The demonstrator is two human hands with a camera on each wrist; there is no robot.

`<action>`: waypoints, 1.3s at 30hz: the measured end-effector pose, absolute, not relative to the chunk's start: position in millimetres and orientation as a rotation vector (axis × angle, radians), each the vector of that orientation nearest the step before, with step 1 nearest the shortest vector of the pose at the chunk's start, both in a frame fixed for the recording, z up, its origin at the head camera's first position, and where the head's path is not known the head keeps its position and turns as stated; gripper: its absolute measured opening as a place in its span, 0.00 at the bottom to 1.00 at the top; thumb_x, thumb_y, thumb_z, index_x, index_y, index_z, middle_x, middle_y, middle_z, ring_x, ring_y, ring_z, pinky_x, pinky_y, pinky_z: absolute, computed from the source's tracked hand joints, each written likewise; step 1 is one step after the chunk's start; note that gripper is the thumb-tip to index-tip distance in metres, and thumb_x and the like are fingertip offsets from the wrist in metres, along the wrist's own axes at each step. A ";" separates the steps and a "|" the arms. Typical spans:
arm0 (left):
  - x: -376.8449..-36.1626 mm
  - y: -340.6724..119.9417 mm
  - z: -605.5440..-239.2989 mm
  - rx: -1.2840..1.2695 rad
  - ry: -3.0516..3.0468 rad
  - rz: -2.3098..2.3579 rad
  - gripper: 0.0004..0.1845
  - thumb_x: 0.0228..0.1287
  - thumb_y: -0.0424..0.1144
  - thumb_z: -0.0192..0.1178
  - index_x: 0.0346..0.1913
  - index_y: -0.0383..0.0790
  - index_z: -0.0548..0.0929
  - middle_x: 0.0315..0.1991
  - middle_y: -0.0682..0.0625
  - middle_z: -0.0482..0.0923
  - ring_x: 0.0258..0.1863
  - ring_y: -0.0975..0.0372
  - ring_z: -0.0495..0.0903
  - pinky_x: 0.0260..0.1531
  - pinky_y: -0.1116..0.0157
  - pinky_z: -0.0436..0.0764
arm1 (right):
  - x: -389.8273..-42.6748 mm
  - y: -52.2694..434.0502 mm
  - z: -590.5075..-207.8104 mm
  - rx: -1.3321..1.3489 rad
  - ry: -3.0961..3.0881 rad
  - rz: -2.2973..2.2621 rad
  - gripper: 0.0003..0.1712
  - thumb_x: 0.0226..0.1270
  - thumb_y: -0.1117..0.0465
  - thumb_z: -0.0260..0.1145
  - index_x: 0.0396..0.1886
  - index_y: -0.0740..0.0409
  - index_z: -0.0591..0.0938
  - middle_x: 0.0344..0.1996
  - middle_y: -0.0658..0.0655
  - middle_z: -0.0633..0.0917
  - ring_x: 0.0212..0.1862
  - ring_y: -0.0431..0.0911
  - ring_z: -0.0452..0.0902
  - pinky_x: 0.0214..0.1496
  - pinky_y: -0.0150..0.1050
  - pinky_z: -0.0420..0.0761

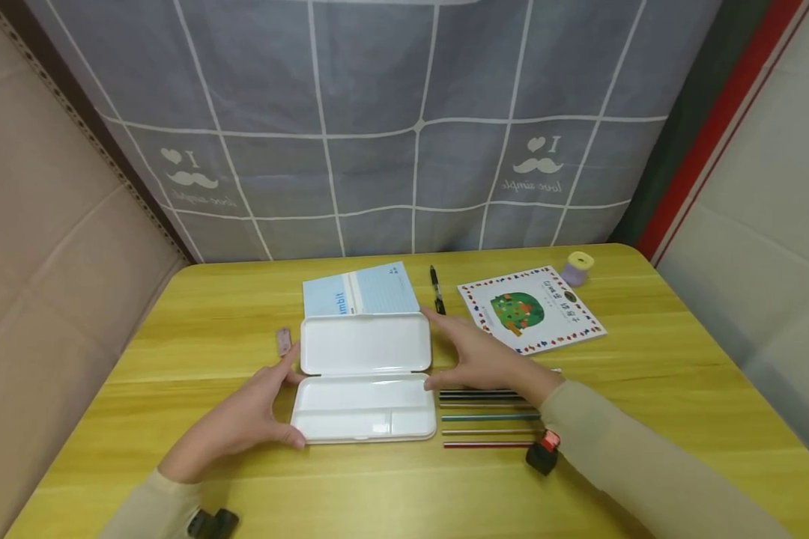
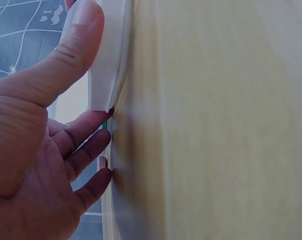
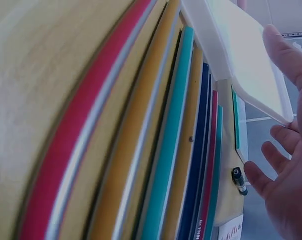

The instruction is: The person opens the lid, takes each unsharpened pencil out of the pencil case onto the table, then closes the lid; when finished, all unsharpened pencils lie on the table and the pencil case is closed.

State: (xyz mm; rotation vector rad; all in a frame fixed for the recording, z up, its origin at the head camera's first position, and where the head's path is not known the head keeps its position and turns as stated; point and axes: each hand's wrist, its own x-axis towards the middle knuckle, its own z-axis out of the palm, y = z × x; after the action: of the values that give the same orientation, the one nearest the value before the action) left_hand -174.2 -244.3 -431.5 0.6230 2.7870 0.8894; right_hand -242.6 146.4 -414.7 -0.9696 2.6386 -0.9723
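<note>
An open white pencil case [image 1: 364, 343] lies on the table, its lid folded back and its compartments showing nothing inside. My left hand [image 1: 252, 415] is at the case's left side, thumb at the front left corner and fingers farther back along the edge. In the left wrist view, the thumb of this hand [image 2: 46, 115] overlaps the white case wall [image 2: 108, 65]. At the right side is my right hand [image 1: 482, 355], thumb near the base and forefinger at the lid's far corner. In the right wrist view, the fingers of this hand [image 3: 285, 135] are spread beside the lid [image 3: 255, 60].
Several colored pencils [image 1: 492, 418] lie right of the case, beneath the right forearm. Behind are a blue notebook [image 1: 371, 288], a black pen [image 1: 437, 288] and a picture book [image 1: 532, 311]. A yellow-and-purple container [image 1: 577, 268] stands far right. A pinkish eraser [image 1: 283, 341] lies left.
</note>
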 end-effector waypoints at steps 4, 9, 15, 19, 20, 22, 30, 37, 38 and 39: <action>-173.2 -244.0 -431.2 0.614 2.792 0.894 0.81 0.33 0.60 0.84 0.84 0.34 0.40 0.58 0.51 0.81 0.67 0.44 0.71 0.71 0.37 0.62 | -235.3 147.9 -410.7 -0.969 2.659 -0.956 0.71 0.52 0.43 0.85 0.86 0.51 0.51 0.81 0.59 0.62 0.80 0.56 0.56 0.78 0.57 0.61; -171.2 -244.6 -430.8 0.606 2.796 0.894 0.82 0.34 0.61 0.84 0.84 0.32 0.39 0.60 0.49 0.81 0.67 0.43 0.70 0.71 0.37 0.62 | -222.2 151.2 -405.4 -1.024 2.628 -1.017 0.70 0.51 0.47 0.87 0.86 0.50 0.53 0.80 0.57 0.63 0.79 0.54 0.58 0.77 0.58 0.63; -169.3 -244.8 -432.2 0.621 2.809 0.889 0.79 0.36 0.61 0.83 0.82 0.28 0.45 0.60 0.50 0.81 0.66 0.44 0.71 0.70 0.39 0.63 | -203.6 156.7 -402.7 -1.123 2.554 -1.133 0.65 0.51 0.52 0.87 0.84 0.45 0.58 0.78 0.51 0.66 0.79 0.50 0.59 0.77 0.57 0.64; -169.1 -244.6 -433.6 0.647 2.807 0.915 0.77 0.38 0.61 0.83 0.83 0.32 0.45 0.60 0.48 0.82 0.67 0.43 0.70 0.70 0.38 0.62 | -188.9 163.1 -405.8 -1.124 2.561 -1.094 0.63 0.50 0.51 0.87 0.83 0.39 0.60 0.79 0.49 0.65 0.78 0.49 0.59 0.75 0.57 0.66; -169.0 -244.6 -433.6 0.642 2.808 0.915 0.78 0.38 0.62 0.83 0.84 0.36 0.43 0.65 0.43 0.79 0.69 0.40 0.69 0.70 0.37 0.62 | -185.2 164.4 -406.3 -1.113 2.561 -1.076 0.62 0.51 0.51 0.87 0.82 0.37 0.61 0.79 0.47 0.65 0.78 0.49 0.59 0.75 0.57 0.67; -167.9 -244.5 -433.3 0.629 2.805 0.918 0.81 0.39 0.62 0.83 0.85 0.42 0.34 0.70 0.35 0.73 0.72 0.37 0.65 0.71 0.36 0.61 | -179.0 166.1 -408.4 -1.131 2.565 -1.037 0.60 0.51 0.50 0.87 0.82 0.37 0.63 0.78 0.45 0.66 0.78 0.49 0.59 0.74 0.57 0.68; -167.1 -244.6 -430.5 0.705 2.818 0.862 0.76 0.40 0.61 0.82 0.86 0.52 0.41 0.62 0.43 0.79 0.62 0.46 0.73 0.65 0.38 0.70 | -165.4 167.6 -418.0 -1.212 2.530 -1.016 0.57 0.52 0.50 0.86 0.80 0.38 0.66 0.78 0.43 0.66 0.78 0.48 0.58 0.75 0.56 0.67; -166.1 -246.3 -428.5 0.888 2.819 0.703 0.57 0.50 0.65 0.74 0.82 0.50 0.63 0.48 0.55 0.76 0.46 0.60 0.67 0.49 0.59 0.73 | -162.8 169.6 -428.1 -1.348 2.540 -0.981 0.53 0.53 0.44 0.84 0.78 0.43 0.70 0.78 0.46 0.69 0.77 0.53 0.62 0.72 0.58 0.69; -165.7 -246.7 -428.7 0.900 2.816 0.690 0.55 0.51 0.65 0.73 0.82 0.51 0.64 0.46 0.56 0.74 0.45 0.61 0.65 0.46 0.61 0.72 | -162.5 169.6 -428.3 -1.361 2.544 -0.974 0.53 0.53 0.43 0.84 0.77 0.44 0.70 0.77 0.46 0.69 0.76 0.53 0.62 0.72 0.59 0.69; -165.3 -247.0 -428.6 0.907 2.815 0.674 0.54 0.53 0.65 0.72 0.81 0.51 0.65 0.46 0.57 0.73 0.44 0.62 0.64 0.44 0.62 0.71 | -161.9 169.6 -428.3 -1.362 2.546 -0.967 0.52 0.52 0.43 0.84 0.77 0.44 0.71 0.77 0.45 0.69 0.76 0.54 0.62 0.72 0.59 0.69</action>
State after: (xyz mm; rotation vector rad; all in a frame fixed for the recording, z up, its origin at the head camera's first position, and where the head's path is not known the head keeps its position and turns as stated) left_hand -165.3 -247.0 -428.6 0.9070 2.8153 0.6737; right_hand -161.9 169.6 -428.3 -1.3624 2.5457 -0.9672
